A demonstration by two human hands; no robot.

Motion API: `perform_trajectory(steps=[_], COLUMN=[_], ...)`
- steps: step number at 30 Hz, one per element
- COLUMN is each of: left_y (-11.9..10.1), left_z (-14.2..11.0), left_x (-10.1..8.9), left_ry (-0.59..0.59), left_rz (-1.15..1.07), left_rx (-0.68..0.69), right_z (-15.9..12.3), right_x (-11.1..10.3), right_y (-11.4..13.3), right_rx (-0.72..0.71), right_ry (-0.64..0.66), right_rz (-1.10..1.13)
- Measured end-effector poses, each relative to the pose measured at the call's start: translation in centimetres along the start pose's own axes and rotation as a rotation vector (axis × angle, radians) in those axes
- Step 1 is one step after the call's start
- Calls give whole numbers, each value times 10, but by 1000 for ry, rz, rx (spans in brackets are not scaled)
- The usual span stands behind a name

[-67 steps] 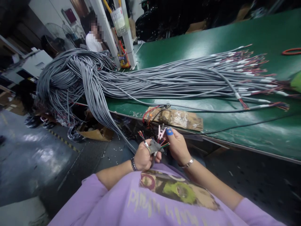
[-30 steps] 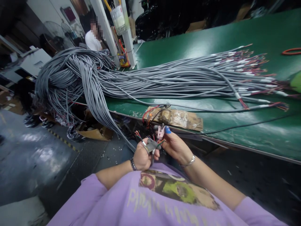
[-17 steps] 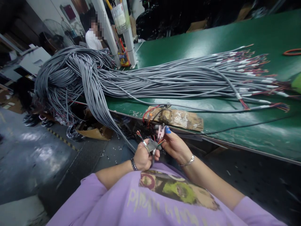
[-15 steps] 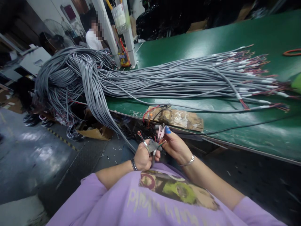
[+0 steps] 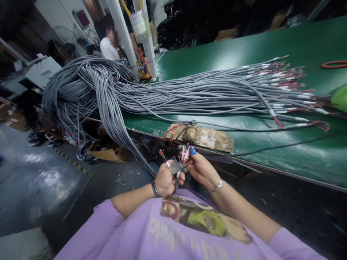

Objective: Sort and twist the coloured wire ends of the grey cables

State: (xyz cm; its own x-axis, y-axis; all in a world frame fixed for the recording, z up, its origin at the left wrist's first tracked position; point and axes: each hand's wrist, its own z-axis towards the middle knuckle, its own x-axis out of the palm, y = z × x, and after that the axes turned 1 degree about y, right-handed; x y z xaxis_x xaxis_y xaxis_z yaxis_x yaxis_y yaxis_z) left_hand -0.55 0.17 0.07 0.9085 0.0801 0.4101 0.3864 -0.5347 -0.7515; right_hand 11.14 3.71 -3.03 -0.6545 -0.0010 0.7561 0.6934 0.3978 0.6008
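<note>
My left hand [image 5: 164,180] is closed around the ends of grey cables [image 5: 177,167], whose thin coloured wires fan out above the fingers. Close beside it, my right hand [image 5: 202,170] pinches a small pink clip-like tool [image 5: 185,153] between thumb and fingers. A blue cover [image 5: 192,150] sits on the right thumb. The tool is right by the wire ends; whether its jaws touch a wire is too small to tell. Both hands are in front of my body, just off the table's near edge.
A thick bundle of grey cables [image 5: 189,92] lies along the green table [image 5: 222,54] and hangs over its left end. A worn wooden block [image 5: 208,137] with wires sits at the near edge. A green object [image 5: 340,98] stands far right. Another person [image 5: 108,48] is behind a post.
The view has shifted slightly, so the table and bundle appear a little lower and moved sideways. Both hands keep nearly the same pose and grip.
</note>
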Motion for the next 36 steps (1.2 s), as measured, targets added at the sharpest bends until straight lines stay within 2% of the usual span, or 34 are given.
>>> perform_trajectory(steps=[9,19,26,31,33,36], left_y=[-2,-2,-1,-1,0,1], left_z=[0,-12,-11,-7,-6,-3], left_x=[1,-7,-10,-5,-4,-5], left_ry=[-9,45,54,46,62,77], left_rz=[10,46,-12,-54,-68,-90], left_rx=[2,8,20,18,10,2], right_z=[-1,-4,-5,-6,-5,-1], right_x=[1,5,9,12,13,13], right_y=[1,3,4,1,1,1], right_rx=[15,38,-52,-196,-148,20], right_ry=[-5,-46,-78,-148,-133,-95], right_rz=[6,58,-68,-119,-78,21])
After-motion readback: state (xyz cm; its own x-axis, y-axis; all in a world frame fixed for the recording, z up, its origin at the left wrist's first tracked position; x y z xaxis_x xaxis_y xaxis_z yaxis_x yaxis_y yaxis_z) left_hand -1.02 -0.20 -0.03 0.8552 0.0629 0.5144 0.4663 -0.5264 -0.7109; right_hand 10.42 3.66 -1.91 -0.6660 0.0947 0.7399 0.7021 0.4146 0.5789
